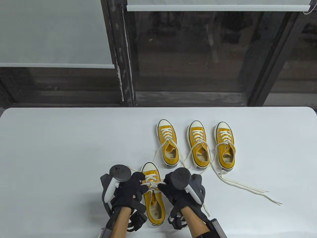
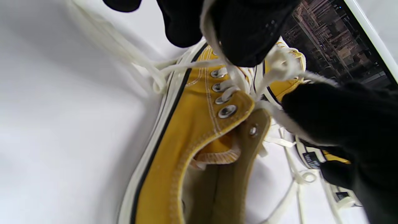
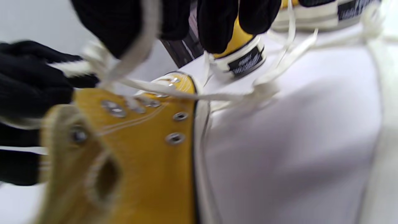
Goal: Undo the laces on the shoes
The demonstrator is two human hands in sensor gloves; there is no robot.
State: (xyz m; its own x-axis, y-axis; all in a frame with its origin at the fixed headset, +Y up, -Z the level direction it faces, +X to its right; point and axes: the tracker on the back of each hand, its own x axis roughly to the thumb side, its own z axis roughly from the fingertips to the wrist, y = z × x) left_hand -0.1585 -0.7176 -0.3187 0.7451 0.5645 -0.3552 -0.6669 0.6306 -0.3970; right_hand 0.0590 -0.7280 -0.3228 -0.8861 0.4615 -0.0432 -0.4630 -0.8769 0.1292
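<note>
Both gloved hands work the lace (image 1: 152,184) of the near shoe (image 1: 154,195), at six o'clock on the desk (image 1: 49,148). The left hand (image 1: 130,187) and right hand (image 1: 171,189) each pinch a strand over the eyelets. Three loosened shoes (image 1: 197,146) wait at twelve o'clock. Pulling the strands steadily outward, with the shoe kept flat, should free the knot without tightening it.
</note>
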